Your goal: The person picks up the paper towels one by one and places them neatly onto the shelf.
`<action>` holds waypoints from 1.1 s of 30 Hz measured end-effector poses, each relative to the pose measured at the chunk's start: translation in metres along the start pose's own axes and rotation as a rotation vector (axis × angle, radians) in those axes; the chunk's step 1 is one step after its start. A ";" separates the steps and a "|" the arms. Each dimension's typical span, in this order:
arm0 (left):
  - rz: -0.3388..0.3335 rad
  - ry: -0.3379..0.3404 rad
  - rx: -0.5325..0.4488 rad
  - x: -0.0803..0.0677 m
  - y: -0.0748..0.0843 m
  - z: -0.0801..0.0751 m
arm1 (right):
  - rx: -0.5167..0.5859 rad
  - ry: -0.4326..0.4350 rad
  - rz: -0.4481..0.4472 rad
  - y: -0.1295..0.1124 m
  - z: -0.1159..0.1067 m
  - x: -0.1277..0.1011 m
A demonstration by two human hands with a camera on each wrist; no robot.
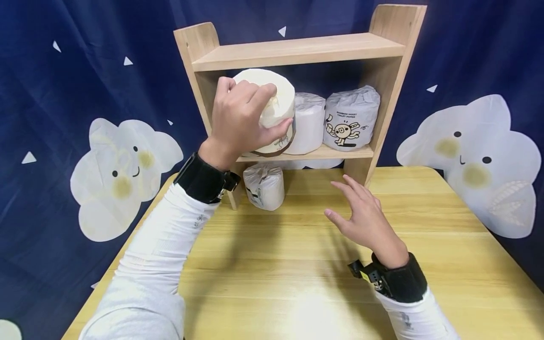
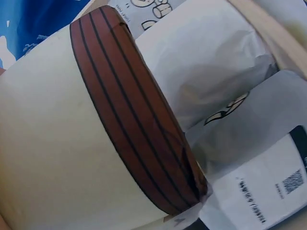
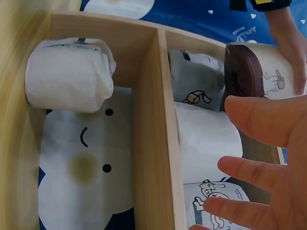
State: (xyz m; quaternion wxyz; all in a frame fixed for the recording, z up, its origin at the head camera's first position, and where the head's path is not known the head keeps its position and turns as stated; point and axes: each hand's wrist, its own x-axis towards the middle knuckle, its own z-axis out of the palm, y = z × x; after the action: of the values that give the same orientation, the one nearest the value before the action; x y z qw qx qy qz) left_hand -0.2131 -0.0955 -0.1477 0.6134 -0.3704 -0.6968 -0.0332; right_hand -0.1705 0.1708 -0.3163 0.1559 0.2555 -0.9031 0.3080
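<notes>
Thing in hand: a cream toilet roll point(image 1: 272, 101) with a brown striped band point(image 2: 139, 115) round its lower end, wrapped in paper.
Where it is: at the left end of the middle board of the wooden shelf point(image 1: 297, 49), upright and slightly tilted, its base at or just above the board; whether it rests there cannot be told.
Left hand point(image 1: 238, 120): fingers curled over the roll's top edge, thumb against its side, so it grips the roll from above and the front.
Right hand point(image 1: 361, 215): fingers spread and relaxed, holding nothing, hovering above the counter point(image 1: 425, 226) in front of the shelf.
Neighbours: a white wrapped roll point(image 1: 308, 123) just beside the cream one, probably touching, then a grey roll with a cartoon print point(image 1: 350, 118) at the right end; another wrapped roll point(image 1: 265, 186) lies on its side on the counter under the shelf.
Handling: likely light and soft (paper wound on itself), so it should give under the fingers; a hard squeeze would dent it and crease the wrapper.
Surface: the wrapper looks smooth and may slide a little under a loose grip.
Where to hold: across the round body, thumb opposite the fingers, as the left hand has it; the top edge alone would crush more easily.
Risk: the fit beside the white roll is close, so it may nudge that one.
</notes>
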 end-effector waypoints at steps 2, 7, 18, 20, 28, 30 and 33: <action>-0.001 0.004 0.004 0.004 -0.001 0.000 | -0.002 0.001 -0.003 0.000 0.000 0.000; 0.005 -0.005 0.012 0.015 -0.003 0.001 | -0.007 0.004 -0.008 0.000 -0.001 0.000; 0.019 0.000 0.036 0.041 -0.011 -0.004 | -0.009 -0.004 0.002 0.000 -0.001 0.000; 0.018 0.001 0.037 0.046 -0.013 -0.004 | -0.009 -0.004 0.003 0.000 -0.002 0.000; 0.005 0.006 0.031 0.060 -0.012 -0.004 | -0.013 0.002 0.004 0.000 -0.002 0.000; 0.007 0.008 0.030 0.064 -0.011 -0.004 | -0.012 0.005 0.002 -0.001 -0.001 0.000; 0.003 0.003 0.034 0.070 -0.009 -0.005 | -0.011 0.009 0.001 0.000 -0.001 0.000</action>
State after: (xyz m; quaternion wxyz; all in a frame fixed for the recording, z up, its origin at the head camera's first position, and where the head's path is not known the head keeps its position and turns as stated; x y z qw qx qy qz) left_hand -0.2126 -0.0712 -0.0814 0.6208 -0.3607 -0.6957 -0.0210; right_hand -0.1703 0.1711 -0.3156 0.1616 0.2528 -0.9041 0.3041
